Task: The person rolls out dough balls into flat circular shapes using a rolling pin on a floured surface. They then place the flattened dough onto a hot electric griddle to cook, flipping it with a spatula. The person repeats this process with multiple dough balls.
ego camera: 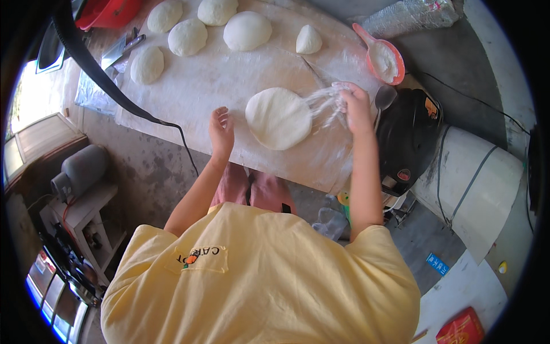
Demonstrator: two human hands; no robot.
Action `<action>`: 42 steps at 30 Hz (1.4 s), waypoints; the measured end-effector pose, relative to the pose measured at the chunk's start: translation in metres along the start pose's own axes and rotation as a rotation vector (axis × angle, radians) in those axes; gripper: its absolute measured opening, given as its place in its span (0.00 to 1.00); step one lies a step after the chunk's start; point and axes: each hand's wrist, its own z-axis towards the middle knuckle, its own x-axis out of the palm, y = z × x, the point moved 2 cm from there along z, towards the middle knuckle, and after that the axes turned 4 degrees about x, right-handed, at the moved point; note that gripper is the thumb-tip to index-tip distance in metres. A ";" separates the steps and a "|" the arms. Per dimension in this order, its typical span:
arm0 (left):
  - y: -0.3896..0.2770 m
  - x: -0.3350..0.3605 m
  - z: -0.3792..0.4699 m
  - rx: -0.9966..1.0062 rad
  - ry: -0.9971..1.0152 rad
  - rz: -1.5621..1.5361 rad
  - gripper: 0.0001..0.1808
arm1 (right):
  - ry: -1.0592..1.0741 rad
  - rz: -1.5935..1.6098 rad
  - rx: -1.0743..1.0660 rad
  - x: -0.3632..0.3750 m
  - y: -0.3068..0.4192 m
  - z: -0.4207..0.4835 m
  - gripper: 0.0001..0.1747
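Note:
A flattened round of dough (pixel 279 119) lies on the floured work board (pixel 189 86) in front of me. Just right of it is my right hand (pixel 355 101), fingers bent, with white flour streaking from it toward the dough; whether flour is still inside the fingers cannot be told. My left hand (pixel 221 122) hovers to the left of the round, fingers loosely curled and apart, holding nothing. Several domed dough pieces, among them a large one (pixel 247 31), rest along the far side, with a small pointed piece (pixel 309 39) to their right. An orange scoop (pixel 386 60) holds flour at the far right.
A knife (pixel 129 45) and clear plastic bag (pixel 96 92) lie at the board's left end, near a red basin (pixel 107 13). A black appliance (pixel 408 137) with a spoon (pixel 383 99) beside it stands close to my right arm. A dark strap (pixel 103 81) crosses the upper left.

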 end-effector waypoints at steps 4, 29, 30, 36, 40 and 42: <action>-0.016 0.009 0.003 0.137 0.016 0.171 0.24 | 0.001 0.003 -0.003 0.067 -0.019 -0.021 0.11; -0.062 0.143 0.027 0.893 0.399 1.060 0.52 | -0.728 -1.180 -0.334 -0.013 -0.130 -0.069 0.31; -0.058 0.149 0.009 0.933 0.512 0.988 0.51 | -0.731 -1.156 -0.311 -0.015 -0.138 -0.076 0.29; -0.036 0.057 -0.053 0.819 0.972 0.730 0.50 | -0.547 -1.018 -0.509 0.013 -0.142 -0.097 0.20; -0.056 0.021 0.007 0.860 0.508 0.817 0.54 | -0.221 -1.140 -0.516 0.037 -0.134 -0.096 0.26; -0.054 0.035 0.044 0.772 0.436 0.884 0.53 | -0.319 -1.150 -0.517 0.051 -0.111 -0.087 0.34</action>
